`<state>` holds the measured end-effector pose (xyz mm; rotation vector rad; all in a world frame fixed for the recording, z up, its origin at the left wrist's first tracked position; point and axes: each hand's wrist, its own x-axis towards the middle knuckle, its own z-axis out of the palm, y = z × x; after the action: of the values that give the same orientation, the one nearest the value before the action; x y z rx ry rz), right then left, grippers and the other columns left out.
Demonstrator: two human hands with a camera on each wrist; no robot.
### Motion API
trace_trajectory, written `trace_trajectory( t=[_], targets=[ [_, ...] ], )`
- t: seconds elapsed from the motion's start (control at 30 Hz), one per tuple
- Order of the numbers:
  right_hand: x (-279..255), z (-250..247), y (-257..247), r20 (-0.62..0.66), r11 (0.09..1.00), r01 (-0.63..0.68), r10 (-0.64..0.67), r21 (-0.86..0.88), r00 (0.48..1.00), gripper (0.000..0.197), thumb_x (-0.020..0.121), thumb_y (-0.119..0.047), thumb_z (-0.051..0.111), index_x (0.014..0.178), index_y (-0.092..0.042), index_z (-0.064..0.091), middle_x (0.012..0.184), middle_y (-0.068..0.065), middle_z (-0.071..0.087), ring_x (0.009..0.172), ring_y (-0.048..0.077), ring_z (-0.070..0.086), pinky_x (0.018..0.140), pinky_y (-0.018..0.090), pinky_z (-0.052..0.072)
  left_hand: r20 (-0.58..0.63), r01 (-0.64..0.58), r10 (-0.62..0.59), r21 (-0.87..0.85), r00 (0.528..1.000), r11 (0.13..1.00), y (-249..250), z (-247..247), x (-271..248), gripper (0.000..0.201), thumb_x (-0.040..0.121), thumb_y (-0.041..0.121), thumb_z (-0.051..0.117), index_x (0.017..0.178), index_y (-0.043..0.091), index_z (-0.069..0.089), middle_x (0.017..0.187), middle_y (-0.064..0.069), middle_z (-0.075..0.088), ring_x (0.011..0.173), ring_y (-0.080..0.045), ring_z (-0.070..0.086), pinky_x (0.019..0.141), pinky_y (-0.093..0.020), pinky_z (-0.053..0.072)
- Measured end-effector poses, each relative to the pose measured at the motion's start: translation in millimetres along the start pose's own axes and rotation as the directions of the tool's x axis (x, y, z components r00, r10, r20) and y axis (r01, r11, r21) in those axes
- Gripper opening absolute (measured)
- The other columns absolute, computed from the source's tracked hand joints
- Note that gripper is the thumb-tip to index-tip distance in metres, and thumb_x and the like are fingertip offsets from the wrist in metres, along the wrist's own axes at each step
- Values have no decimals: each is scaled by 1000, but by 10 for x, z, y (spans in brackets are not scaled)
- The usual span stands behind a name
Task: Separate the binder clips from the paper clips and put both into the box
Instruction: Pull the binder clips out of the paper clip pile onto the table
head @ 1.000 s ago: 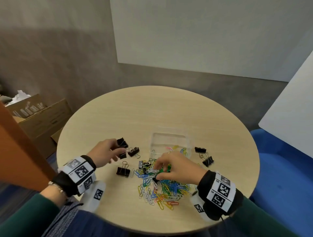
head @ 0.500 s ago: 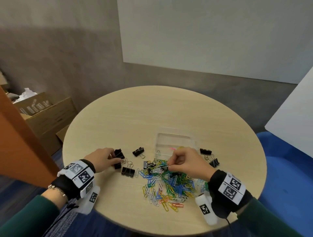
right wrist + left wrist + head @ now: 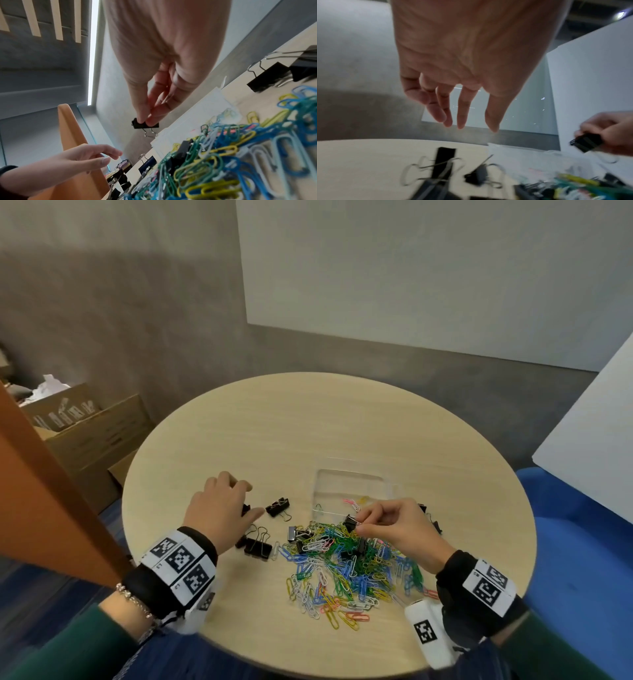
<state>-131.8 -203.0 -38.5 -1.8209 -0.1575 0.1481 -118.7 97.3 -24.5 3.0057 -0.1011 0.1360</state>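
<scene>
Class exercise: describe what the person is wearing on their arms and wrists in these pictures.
Both arms have dark green sleeves. Each wrist carries a black band with white square-coded marker tags and a white camera unit bearing the same sort of tag. The left wrist also has a beaded bracelet. The hands are bare.

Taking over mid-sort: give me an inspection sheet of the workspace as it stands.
Surface: round wooden table, under all the work.
Job's things: clear box holds a few paper clips; coloured paper clip pile in front of it, with binder clips mixed in; loose binder clips to its left.
Clutter: nothing seen.
Hands: left hand open above the loose clips; right hand pinches a black binder clip above the pile.
Cables: nothing seen.
Surroundings: cardboard boxes on the floor, blue seat, white panels.
</scene>
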Motion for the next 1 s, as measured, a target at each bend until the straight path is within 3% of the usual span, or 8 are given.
trace_trajectory(
  t=[0.2, 0.33, 0.43, 0.53, 0.67, 0.8, 0.9, 1.0],
  targets=[
    [111, -80, -142, 31, 999, -23, 24, -40, 999, 14, 70, -1, 81, 70, 7, 69, 85, 13, 74, 86, 16, 71, 77, 24, 55, 40, -152, 160, -154, 986, 976, 391, -60, -76, 43, 91, 54, 47, 123, 26, 55, 115, 3, 53, 105, -17, 51, 83, -32, 46],
    [265, -96, -287, -76, 998, 24, -29, -65, 997, 18, 70, -5, 81, 71, 7, 68, 85, 10, 74, 83, 16, 72, 76, 23, 54, 133, -217, 252, -229, 959, 949, 615, 6, -90, 50, 90, 50, 52, 131, 22, 48, 125, 1, 48, 109, -14, 52, 89, -30, 48],
    [400, -16, -378, -139, 996, 53, -62, -67, 988, 15, 69, -5, 83, 66, -4, 69, 84, 7, 75, 81, 16, 72, 75, 25, 54, 215, -225, 266, -194, 940, 955, 801, 140, -152, 60, 89, 47, 55, 137, 15, 40, 133, -3, 39, 114, -17, 48, 93, -32, 48],
    [486, 82, -421, -153, 996, 48, -59, -72, 986, 15, 69, -6, 83, 65, -6, 69, 85, 6, 75, 84, 18, 72, 79, 29, 55, 320, -217, 237, -96, 917, 971, 897, 260, -241, 50, 92, 43, 53, 128, 9, 45, 131, -9, 40, 118, -24, 41, 97, -38, 46],
    [540, 313, -420, -65, 992, 12, -20, -129, 998, 12, 69, -7, 83, 67, -7, 71, 85, 5, 75, 83, 17, 72, 82, 33, 56, 298, -265, 267, -47, 916, 963, 884, 333, -333, 38, 95, 35, 49, 124, 9, 48, 129, -11, 44, 121, -26, 36, 103, -37, 37],
    [633, 652, -431, 69, 946, 60, -40, -318, 997, 8, 69, -8, 82, 69, -8, 74, 78, 4, 75, 77, 17, 72, 77, 29, 58, 221, -266, 295, -151, 930, 952, 782, 316, -331, 37, 94, 21, 51, 131, 16, 48, 130, -6, 45, 121, -23, 37, 99, -38, 41],
    [730, 818, -454, 160, 860, 110, -33, -498, 986, 3, 72, -7, 79, 73, -6, 76, 76, 7, 74, 76, 17, 70, 74, 30, 58, 195, -259, 275, -103, 942, 960, 645, 247, -236, 37, 91, 23, 55, 128, 22, 50, 131, 1, 46, 121, -22, 38, 91, -40, 46],
    [790, 892, -437, 239, 797, 113, 41, -593, 970, 9, 74, -2, 74, 82, -2, 77, 89, 14, 75, 85, 22, 69, 81, 35, 58, 251, -295, 301, -61, 920, 953, 576, 219, -155, 33, 85, 27, 64, 117, 26, 57, 124, 6, 53, 114, -21, 46, 90, -38, 45]
  ],
)
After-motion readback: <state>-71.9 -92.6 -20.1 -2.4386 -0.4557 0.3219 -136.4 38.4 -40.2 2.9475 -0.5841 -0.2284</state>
